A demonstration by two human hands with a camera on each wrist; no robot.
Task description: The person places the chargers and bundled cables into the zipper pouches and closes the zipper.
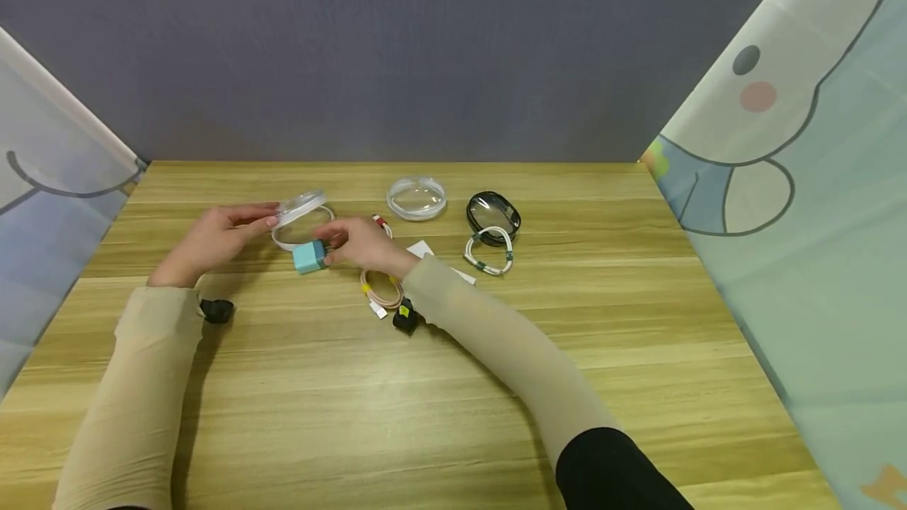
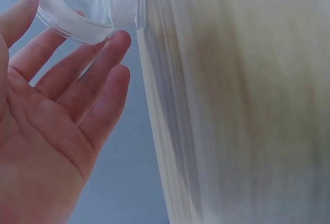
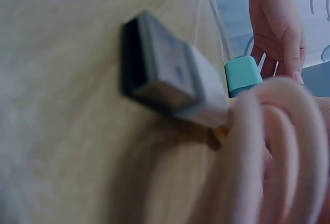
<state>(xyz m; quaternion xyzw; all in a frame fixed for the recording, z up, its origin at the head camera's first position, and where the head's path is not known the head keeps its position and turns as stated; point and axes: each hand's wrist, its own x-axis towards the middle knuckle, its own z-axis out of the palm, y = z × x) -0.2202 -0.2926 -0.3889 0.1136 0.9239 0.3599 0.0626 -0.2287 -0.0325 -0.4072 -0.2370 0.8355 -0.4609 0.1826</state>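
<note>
A round clear zip case (image 1: 301, 208) with a white rim stands unzipped at the left of the wooden table, its lid tilted up. My left hand (image 1: 212, 239) holds the lid's edge between thumb and fingers; the left wrist view shows the clear lid (image 2: 85, 31) against the fingertips. In front of the case, my right hand (image 1: 364, 242) pinches a teal charger plug (image 1: 308, 257) at its darker end. Close by the right wrist lies a coiled pink cable (image 1: 383, 301), whose USB end (image 3: 178, 72) looms large in the right wrist view.
Toward the back lie a second clear round case (image 1: 416, 199) and a black one (image 1: 494, 211). A coiled white cable (image 1: 489, 267) with green ties overlaps the black case. A flat white piece (image 1: 421, 249) is partly hidden by the right forearm. A grey panel (image 1: 397, 53) borders the table's back.
</note>
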